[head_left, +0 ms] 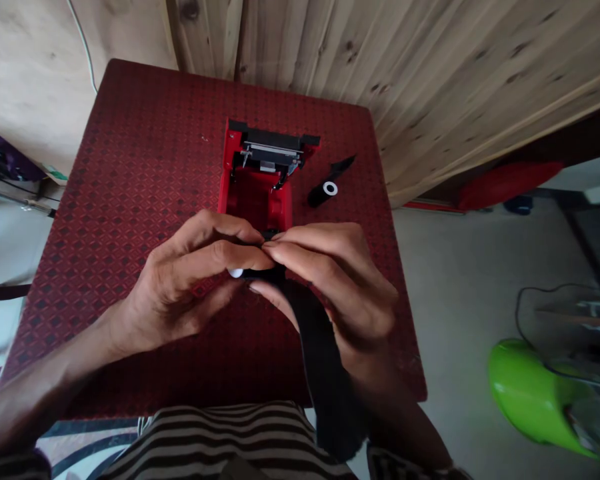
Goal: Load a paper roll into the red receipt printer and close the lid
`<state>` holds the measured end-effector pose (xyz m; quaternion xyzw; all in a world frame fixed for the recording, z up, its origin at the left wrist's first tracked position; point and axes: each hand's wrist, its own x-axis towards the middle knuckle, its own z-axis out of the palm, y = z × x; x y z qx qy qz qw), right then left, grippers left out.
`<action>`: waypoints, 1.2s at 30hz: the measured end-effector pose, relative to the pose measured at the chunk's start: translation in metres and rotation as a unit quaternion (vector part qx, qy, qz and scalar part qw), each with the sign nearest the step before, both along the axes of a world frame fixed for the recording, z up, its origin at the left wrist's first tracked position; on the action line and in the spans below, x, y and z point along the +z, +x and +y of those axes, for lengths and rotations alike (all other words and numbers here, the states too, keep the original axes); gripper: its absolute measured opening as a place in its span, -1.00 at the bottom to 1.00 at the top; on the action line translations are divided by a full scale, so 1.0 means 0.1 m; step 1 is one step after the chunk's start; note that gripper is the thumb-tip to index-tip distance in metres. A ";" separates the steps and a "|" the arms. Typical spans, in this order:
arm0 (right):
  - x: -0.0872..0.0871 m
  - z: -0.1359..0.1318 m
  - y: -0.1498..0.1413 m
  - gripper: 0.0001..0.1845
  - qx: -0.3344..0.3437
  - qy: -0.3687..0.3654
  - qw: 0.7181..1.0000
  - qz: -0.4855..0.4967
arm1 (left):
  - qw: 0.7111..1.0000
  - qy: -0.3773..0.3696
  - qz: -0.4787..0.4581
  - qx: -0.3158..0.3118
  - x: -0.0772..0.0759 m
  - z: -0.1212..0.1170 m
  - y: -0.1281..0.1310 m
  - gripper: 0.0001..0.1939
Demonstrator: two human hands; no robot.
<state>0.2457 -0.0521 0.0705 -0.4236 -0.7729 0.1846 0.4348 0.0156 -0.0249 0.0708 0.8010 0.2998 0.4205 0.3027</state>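
Note:
Between my two hands is a small roll of black ribbon (260,274) with a white core end showing at its left. My left hand (175,287) pinches the left side of the roll, thumb below and fingers above. With its fingertips meeting the left ones, my right hand (350,287) grips the right side. A loose black strip (325,353) hangs from the roll toward my body and past my right wrist. Just beyond my fingers stands a red box-like device (285,207), its lid (275,143) raised, with black and metal parts inside. My fingers partly hide the device's near end.
Another black roll (320,195) with a white core lies right of the device, a strip trailing from it. Everything rests on a table with a red patterned cover (145,160). A wooden plank wall (380,60) borders the far side. A green plastic object (525,393) is at lower right.

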 end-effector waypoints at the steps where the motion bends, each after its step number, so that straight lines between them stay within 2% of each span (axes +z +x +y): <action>1: 0.02 0.01 0.01 -0.36 -0.004 0.015 1.000 -0.021 | 1.000 -0.007 -0.002 0.004 -0.01 0.01 0.00 -0.70; 8: 0.07 0.15 0.07 -0.57 0.034 0.108 0.988 -0.100 | 0.995 -0.032 -0.083 -0.053 -0.24 0.13 0.02 -0.50; 11: 0.05 0.20 0.06 -0.57 0.022 0.146 0.980 -0.134 | 0.992 -0.058 -0.100 -0.046 -0.29 0.20 0.06 -0.48; 14: 0.03 0.30 0.06 -0.56 0.009 0.168 0.973 -0.157 | 0.995 -0.050 -0.077 -0.038 -0.28 0.26 0.06 -0.54; 16: 0.00 0.41 0.10 -0.60 0.005 0.170 0.971 -0.169 | 0.997 -0.037 -0.058 -0.025 -0.29 0.31 -0.01 -0.55; 18: -0.06 0.57 0.13 -0.65 0.007 0.164 0.969 -0.183 | 0.998 -0.011 -0.052 0.017 -0.32 0.36 -0.14 -0.52; 20: -0.15 0.73 0.15 -0.68 0.014 0.147 0.969 -0.197 | 0.995 0.012 -0.048 0.088 -0.39 0.39 -0.29 -0.53; 22: -0.25 0.85 0.14 -0.70 0.028 0.118 0.969 -0.217 | 0.988 0.016 -0.039 0.150 -0.50 0.40 -0.41 -0.62; 26: -0.35 0.94 0.07 -0.69 0.027 0.055 0.961 -0.271 | 0.979 0.033 -0.010 0.201 -0.76 0.41 -0.51 -0.80; 29: -0.30 0.96 0.00 -0.56 0.021 -0.011 0.948 -0.317 | 0.976 0.059 0.013 0.207 -0.90 0.40 -0.50 -0.86; 31: -0.23 0.99 -0.06 -0.49 0.022 -0.061 0.931 -0.359 | 0.978 0.071 0.025 0.195 -0.92 0.36 -0.48 -0.84; 33: -0.16 1.03 -0.11 -0.47 0.023 -0.109 0.911 -0.398 | 0.979 0.090 0.040 0.176 -0.89 0.29 -0.44 -0.73; 36: -0.10 1.09 -0.17 -0.46 0.024 -0.150 0.888 -0.435 | 0.971 0.171 0.100 0.137 -0.78 0.17 -0.33 -0.42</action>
